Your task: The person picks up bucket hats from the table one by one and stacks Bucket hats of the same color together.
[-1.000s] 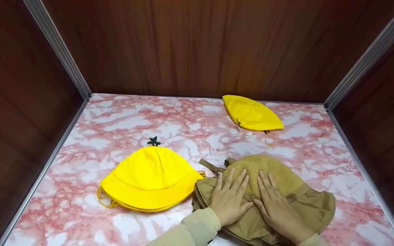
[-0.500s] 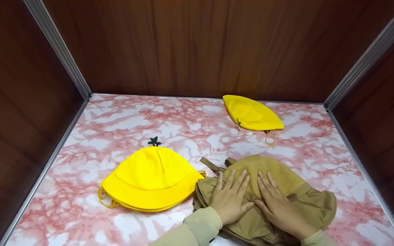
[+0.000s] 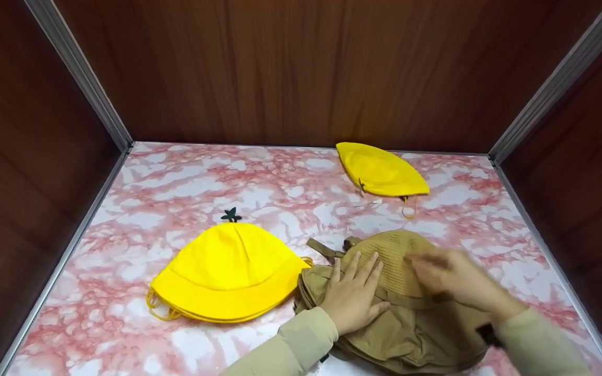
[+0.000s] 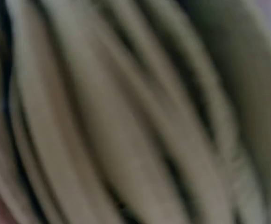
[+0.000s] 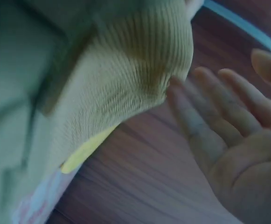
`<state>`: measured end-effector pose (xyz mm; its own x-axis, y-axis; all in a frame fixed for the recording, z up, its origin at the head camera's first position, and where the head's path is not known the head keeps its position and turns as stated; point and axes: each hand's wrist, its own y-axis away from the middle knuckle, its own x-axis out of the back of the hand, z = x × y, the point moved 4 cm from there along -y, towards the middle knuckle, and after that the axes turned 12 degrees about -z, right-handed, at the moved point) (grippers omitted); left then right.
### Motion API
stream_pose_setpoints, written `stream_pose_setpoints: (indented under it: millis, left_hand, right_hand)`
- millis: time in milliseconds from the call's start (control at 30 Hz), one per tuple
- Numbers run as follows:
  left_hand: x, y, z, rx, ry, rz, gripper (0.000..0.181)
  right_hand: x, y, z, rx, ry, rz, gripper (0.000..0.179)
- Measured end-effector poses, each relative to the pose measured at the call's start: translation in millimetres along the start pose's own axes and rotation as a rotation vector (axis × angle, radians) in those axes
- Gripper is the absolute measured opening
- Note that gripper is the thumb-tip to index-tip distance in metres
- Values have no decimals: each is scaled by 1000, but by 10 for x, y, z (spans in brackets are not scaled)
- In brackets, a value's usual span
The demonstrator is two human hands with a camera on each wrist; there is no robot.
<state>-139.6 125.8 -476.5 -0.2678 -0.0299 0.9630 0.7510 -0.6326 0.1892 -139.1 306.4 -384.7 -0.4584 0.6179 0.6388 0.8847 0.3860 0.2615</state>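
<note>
A khaki hat [image 3: 400, 324] with a mesh crown [image 3: 384, 261] lies at the front right of the table. My left hand [image 3: 353, 297] rests flat on it with spread fingers, across the crown and brim. My right hand [image 3: 458, 277], blurred, is over the right side of the crown. In the right wrist view its fingers [image 5: 228, 105] are loosely extended beside the ribbed mesh, and nothing is in the palm. Several layered khaki brims [image 4: 121, 121] fill the left wrist view, out of focus. A strap [image 3: 324, 248] sticks out at the hat's upper left.
Left of the khaki hat lies a yellow hat [image 3: 233, 271], apparently stacked, with a dark green leaf tip and cords. Another yellow hat [image 3: 382, 169] lies near the back wall [image 3: 280, 73]. Brown panels with metal edges enclose the marbled pink table [image 3: 175, 193] on three sides.
My right hand has come up off the khaki hat and turned, its fingers now pointing left. The brim's right flap no longer sticks out to the right. My left hand stays put.
</note>
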Motion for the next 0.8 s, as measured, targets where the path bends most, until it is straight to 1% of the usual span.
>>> stream_pose_setpoints:
  millis: [100,133,200,267,367,467,567,667,733,800]
  left_hand:
    - [126,29,-26,-45,63,-16,72]
    - [174,45,-41,-62,89,-22,69]
    - [278,83,-85,-95,148,-32,64]
    - [392,128,-148,-110,224,-41,59]
    - [566,187,-258,-113,384,-30,53]
    - [725,235,-358,-117,597,19,47]
    - [812,246,-425,-126,847,76,39]
    - [822,225,-450,-149,1066,123,31]
    - [795,194,-441,-174,1187,131,27]
    - [758,167,-423,-201,1274,127,26]
  right_hand:
    - [265,-176,81,-45,-230,33,33]
    - [345,-244,119,-43,-311,44,31]
    - [481,-388,209,-25,-511,56,23]
    - [596,-529,315,-30,-712,62,16]
    - [733,-750,483,-62,-1039,65,14]
    - [841,-959,650,-137,-1304,99,12]
    - [908,-1151,797,-235,-1470,163,11]
    - [936,-1309,923,-324,-1591,251,19]
    - [938,-1397,1004,-362,-1664,308,27]
    - [929,-1470,1083,-391,-1728,353,35]
